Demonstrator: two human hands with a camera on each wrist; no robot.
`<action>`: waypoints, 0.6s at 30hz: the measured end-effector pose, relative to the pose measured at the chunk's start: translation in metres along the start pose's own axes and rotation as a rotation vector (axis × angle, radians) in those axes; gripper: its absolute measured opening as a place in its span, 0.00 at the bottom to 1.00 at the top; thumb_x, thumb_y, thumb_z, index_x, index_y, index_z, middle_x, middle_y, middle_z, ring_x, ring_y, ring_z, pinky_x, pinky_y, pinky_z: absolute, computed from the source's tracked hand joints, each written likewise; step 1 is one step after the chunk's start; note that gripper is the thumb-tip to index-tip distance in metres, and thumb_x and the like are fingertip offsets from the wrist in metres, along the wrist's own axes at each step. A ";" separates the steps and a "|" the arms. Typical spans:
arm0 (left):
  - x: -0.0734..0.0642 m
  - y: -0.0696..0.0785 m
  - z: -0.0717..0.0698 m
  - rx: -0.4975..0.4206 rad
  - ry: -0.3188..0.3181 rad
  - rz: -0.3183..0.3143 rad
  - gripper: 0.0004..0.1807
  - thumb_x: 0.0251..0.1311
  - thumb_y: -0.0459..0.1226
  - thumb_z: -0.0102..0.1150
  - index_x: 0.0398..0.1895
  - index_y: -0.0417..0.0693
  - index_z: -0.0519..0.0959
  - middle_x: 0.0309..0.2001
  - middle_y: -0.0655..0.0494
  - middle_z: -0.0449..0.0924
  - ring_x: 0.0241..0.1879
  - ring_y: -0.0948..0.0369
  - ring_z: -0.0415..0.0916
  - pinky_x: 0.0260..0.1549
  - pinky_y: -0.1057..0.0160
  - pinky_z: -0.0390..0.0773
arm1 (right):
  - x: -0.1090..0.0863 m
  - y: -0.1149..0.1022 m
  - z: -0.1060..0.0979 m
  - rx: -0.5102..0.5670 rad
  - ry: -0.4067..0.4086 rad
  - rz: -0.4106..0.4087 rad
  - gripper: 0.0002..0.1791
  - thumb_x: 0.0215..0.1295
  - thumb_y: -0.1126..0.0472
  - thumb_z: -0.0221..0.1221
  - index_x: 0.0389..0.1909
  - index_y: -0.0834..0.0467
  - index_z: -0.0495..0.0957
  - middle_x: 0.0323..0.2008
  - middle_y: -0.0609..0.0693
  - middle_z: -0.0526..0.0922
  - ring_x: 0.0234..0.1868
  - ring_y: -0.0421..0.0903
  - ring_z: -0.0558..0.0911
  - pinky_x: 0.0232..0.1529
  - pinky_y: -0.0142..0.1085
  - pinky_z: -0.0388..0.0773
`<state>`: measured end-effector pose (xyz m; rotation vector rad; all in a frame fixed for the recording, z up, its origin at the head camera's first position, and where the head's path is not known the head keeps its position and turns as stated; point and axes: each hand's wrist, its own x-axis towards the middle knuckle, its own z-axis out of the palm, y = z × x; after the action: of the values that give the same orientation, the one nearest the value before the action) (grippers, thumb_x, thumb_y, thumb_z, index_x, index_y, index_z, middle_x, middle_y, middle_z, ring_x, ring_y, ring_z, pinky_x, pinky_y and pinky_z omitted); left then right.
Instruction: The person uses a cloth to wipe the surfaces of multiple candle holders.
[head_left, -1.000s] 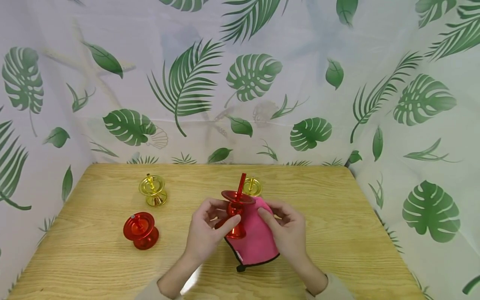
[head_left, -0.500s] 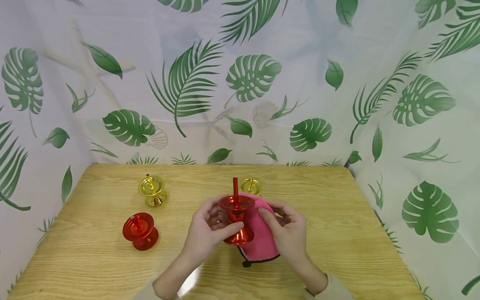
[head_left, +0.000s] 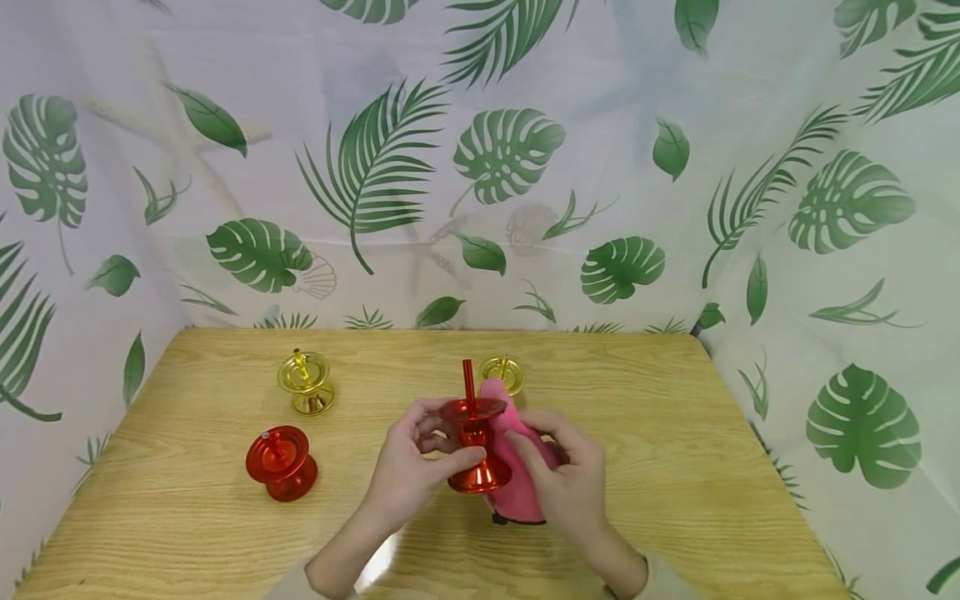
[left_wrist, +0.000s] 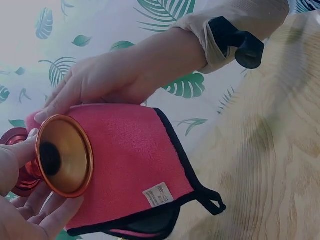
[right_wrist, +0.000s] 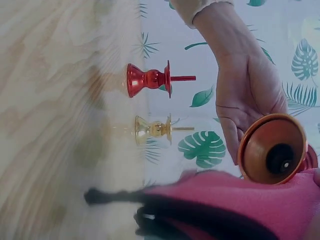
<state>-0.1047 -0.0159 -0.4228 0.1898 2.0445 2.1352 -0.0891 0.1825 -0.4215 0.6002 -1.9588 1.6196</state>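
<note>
In the head view my left hand (head_left: 408, 471) holds a shiny red candle holder (head_left: 480, 477) off the table, thumb across its narrow middle and pin pointing up. My right hand (head_left: 570, 483) grips a pink cloth (head_left: 516, 498) with black edging, close against the holder's right side. The left wrist view shows the holder's hollow base (left_wrist: 77, 155), with a dark round spot inside, in front of the cloth. A white label (left_wrist: 158, 194) and a black hanging loop (left_wrist: 212, 202) mark the cloth's corner. Some right-hand fingers are hidden behind the cloth.
On the wooden table (head_left: 187, 542), a second red candle holder (head_left: 291, 482) stands at left, with a gold one (head_left: 312, 390) behind it. Another gold holder (head_left: 513, 372) stands at the back, partly covered by the cloth. A leaf-patterned curtain (head_left: 405, 308) borders the table.
The red candle holder has come upright from a slight tilt and moved slightly lower. My right hand has moved a little left, and the cloth is bunched narrower against the holder.
</note>
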 end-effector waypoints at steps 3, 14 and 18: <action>0.000 0.001 0.000 0.010 0.020 0.011 0.31 0.55 0.30 0.78 0.62 0.43 0.76 0.47 0.40 0.87 0.36 0.59 0.85 0.39 0.63 0.87 | 0.001 -0.003 0.001 0.007 -0.023 -0.160 0.14 0.59 0.82 0.66 0.45 0.69 0.85 0.40 0.62 0.90 0.48 0.35 0.89 0.46 0.28 0.88; 0.000 0.003 -0.001 0.022 0.018 0.038 0.31 0.55 0.30 0.78 0.62 0.42 0.76 0.48 0.37 0.87 0.36 0.62 0.85 0.36 0.65 0.87 | -0.002 -0.012 0.006 -0.017 -0.010 -0.430 0.11 0.70 0.66 0.66 0.45 0.71 0.85 0.42 0.65 0.89 0.54 0.41 0.89 0.57 0.27 0.84; -0.002 0.003 -0.001 0.011 0.014 0.056 0.31 0.55 0.30 0.78 0.63 0.42 0.76 0.48 0.36 0.87 0.36 0.63 0.85 0.38 0.65 0.87 | -0.003 -0.012 0.005 0.019 -0.009 -0.398 0.10 0.70 0.68 0.66 0.44 0.73 0.84 0.44 0.65 0.89 0.55 0.41 0.88 0.58 0.29 0.84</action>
<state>-0.1029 -0.0172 -0.4201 0.2369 2.0835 2.1645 -0.0795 0.1750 -0.4155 0.9377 -1.6964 1.3882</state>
